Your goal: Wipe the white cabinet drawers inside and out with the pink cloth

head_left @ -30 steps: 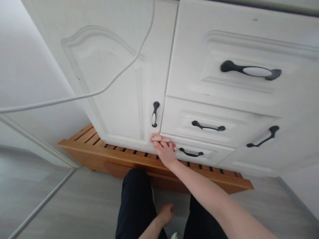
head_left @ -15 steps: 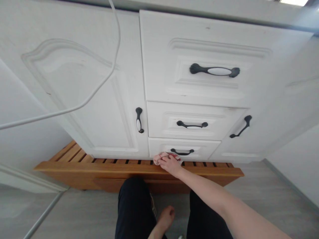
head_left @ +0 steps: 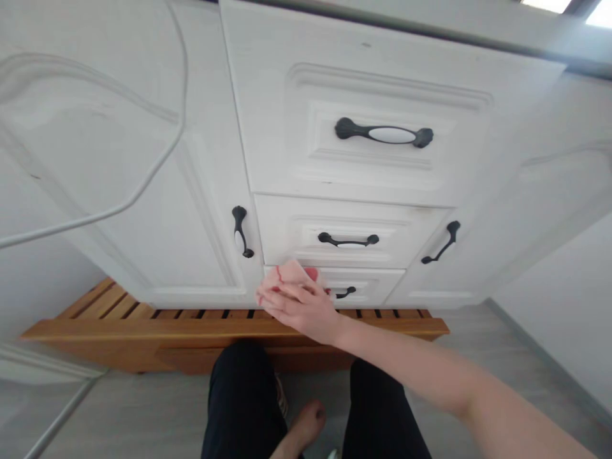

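Note:
My right hand (head_left: 303, 313) reaches in from the lower right, its fingers pressing on a pink and white cloth (head_left: 287, 274) with red markings. The cloth is bunched up in front of the left part of the bottom drawer (head_left: 377, 280). It covers some of that drawer's dark handle (head_left: 346, 292). Between my knees hangs my left hand (head_left: 308, 421), low over the floor, with its fingers curled in and no object visible in it.
White cabinet doors with dark handles flank the drawers. A slatted wooden bench (head_left: 239, 328) runs along the cabinet's foot, before my knees. A white cable (head_left: 143, 185) hangs across the left door. A wall stands at the right.
My right hand and the cloth have risen from the bench slats toward the top left of the bottom drawer, nearer the camera. The view has shifted to the right. My left hand stays low.

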Motion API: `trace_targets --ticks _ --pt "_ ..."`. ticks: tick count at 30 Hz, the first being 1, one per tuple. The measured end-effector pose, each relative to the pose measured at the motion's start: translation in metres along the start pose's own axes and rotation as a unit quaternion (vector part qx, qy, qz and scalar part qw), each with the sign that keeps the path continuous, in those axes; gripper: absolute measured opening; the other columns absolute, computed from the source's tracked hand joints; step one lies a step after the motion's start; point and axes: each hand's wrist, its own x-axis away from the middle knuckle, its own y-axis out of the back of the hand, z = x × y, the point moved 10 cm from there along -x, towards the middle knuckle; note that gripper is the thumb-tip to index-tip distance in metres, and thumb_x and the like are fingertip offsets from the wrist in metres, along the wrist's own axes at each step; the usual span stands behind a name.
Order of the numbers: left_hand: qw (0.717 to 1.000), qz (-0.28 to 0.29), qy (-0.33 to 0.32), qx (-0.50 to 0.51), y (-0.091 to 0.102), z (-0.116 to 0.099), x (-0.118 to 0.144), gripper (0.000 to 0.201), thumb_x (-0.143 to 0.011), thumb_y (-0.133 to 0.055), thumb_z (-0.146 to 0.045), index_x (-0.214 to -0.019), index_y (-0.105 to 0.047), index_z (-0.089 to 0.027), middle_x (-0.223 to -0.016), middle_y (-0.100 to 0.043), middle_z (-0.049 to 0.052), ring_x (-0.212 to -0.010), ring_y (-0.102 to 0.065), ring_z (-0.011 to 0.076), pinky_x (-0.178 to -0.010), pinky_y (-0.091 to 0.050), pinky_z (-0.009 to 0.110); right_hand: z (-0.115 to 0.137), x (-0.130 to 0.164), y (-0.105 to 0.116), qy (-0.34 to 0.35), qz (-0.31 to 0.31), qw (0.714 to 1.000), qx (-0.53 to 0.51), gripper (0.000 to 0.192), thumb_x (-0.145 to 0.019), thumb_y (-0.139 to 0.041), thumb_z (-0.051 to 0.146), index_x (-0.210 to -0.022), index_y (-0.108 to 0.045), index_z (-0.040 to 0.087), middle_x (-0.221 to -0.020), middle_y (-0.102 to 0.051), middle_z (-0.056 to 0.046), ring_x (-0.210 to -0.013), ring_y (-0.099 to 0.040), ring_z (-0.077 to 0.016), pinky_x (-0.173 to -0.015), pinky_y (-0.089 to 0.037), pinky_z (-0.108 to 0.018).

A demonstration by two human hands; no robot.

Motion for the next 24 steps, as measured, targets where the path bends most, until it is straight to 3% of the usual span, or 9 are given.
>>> trace_targets --ticks 4,6,8,10,12,14,18,20,24 --pt "1.000 -0.003 0.005 -0.019 0.005 0.010 0.003 0.032 -0.094 -0.050 -0.008 -0.117 -0.071 -0.015 -0.126 -0.075 0.012 -0.121 -0.067 0.0196 -0.103 -0.046 0.028 -0.005 -0.042 -0.042 0.119 0.080 0.986 0.082 0.048 -0.108 -0.037 0.011 -0.146 -0.056 0.032 -0.163 -0.046 0.004 -0.153 -0.034 -0.0111 -0.117 -0.044 -0.036" --pt "1.000 -0.011 0.005 -0.021 0.011 0.012 0.003 0.035 -0.094 -0.047 -0.008 -0.119 -0.070 -0.014 -0.128 -0.075 0.012 -0.123 -0.067 0.0177 -0.103 -0.044 0.024 -0.012 -0.036 -0.060 0.173 0.104 0.970 0.133 0.052 -0.105 -0.037 0.005 -0.149 -0.053 0.028 -0.165 -0.043 0.001 -0.153 -0.034 -0.0087 -0.117 -0.043 -0.034" --pt "1.000 -0.017 0.007 -0.021 0.016 0.014 0.001 0.036 -0.095 -0.045 -0.008 -0.120 -0.070 -0.015 -0.129 -0.075 0.012 -0.123 -0.067 0.0169 -0.103 -0.044 0.022 -0.025 -0.015 -0.064 0.197 0.110 0.960 0.165 0.056 -0.102 -0.039 0.001 -0.154 -0.045 0.023 -0.165 -0.041 -0.003 -0.154 -0.033 -0.0084 -0.116 -0.044 -0.038" --pt "1.000 -0.020 0.007 -0.018 0.017 0.014 -0.001 0.036 -0.095 -0.045 -0.009 -0.118 -0.071 -0.017 -0.128 -0.075 0.010 -0.123 -0.067 0.0168 -0.103 -0.045 0.022 -0.048 0.013 -0.051 0.150 0.117 0.977 0.095 0.057 -0.101 -0.039 -0.001 -0.153 -0.046 0.022 -0.159 -0.049 -0.003 -0.150 -0.037 -0.0048 -0.112 -0.046 -0.037" --pt "1.000 -0.018 0.004 -0.015 0.015 0.013 -0.003 0.034 -0.095 -0.046 -0.009 -0.115 -0.072 -0.018 -0.125 -0.076 0.009 -0.121 -0.068 0.0170 -0.102 -0.046 0.023 -0.085 0.044 -0.027 0.042 0.120 0.991 -0.044 0.052 -0.100 -0.043 -0.001 -0.143 -0.056 0.025 -0.146 -0.062 -0.001 -0.139 -0.050 -0.0022 -0.106 -0.050 -0.034" --pt "1.000 -0.012 -0.001 -0.016 0.012 0.011 -0.004 0.032 -0.095 -0.047 -0.009 -0.114 -0.073 -0.015 -0.124 -0.077 0.010 -0.120 -0.069 0.0184 -0.102 -0.046 0.025 -0.124 0.078 -0.002 -0.060 0.116 0.985 -0.115 0.047 -0.096 -0.049 -0.001 -0.132 -0.065 0.024 -0.130 -0.071 0.001 -0.126 -0.063 -0.0057 -0.098 -0.056 -0.035" --pt "1.000 -0.001 -0.004 -0.026 0.008 0.009 -0.003 0.031 -0.093 -0.049 -0.006 -0.113 -0.073 -0.009 -0.123 -0.077 0.015 -0.119 -0.069 0.0213 -0.103 -0.047 0.029 -0.174 0.145 0.029 -0.142 0.168 0.967 -0.130 0.064 -0.094 -0.038 -0.009 -0.127 -0.069 0.036 -0.128 -0.075 0.005 -0.123 -0.066 -0.0070 -0.110 -0.050 -0.042" --pt "0.999 0.000 -0.005 -0.032 0.009 0.009 -0.001 0.031 -0.093 -0.048 -0.004 -0.111 -0.073 -0.010 -0.122 -0.078 0.014 -0.118 -0.069 0.0211 -0.103 -0.047 0.029 -0.191 0.177 0.038 -0.161 0.186 0.961 -0.123 0.062 -0.096 -0.039 -0.005 -0.128 -0.069 0.039 -0.132 -0.074 0.003 -0.128 -0.063 -0.0106 -0.115 -0.045 -0.047" --pt "1.000 -0.006 0.001 -0.028 0.012 0.012 0.001 0.029 -0.095 -0.049 -0.006 -0.111 -0.073 -0.011 -0.122 -0.077 0.013 -0.118 -0.069 0.0212 -0.104 -0.048 0.032 -0.222 0.232 0.069 -0.219 0.113 0.967 -0.068 0.040 -0.096 -0.049 0.009 -0.110 -0.079 0.030 -0.118 -0.078 -0.006 -0.120 -0.067 -0.0162 -0.106 -0.050 -0.048"
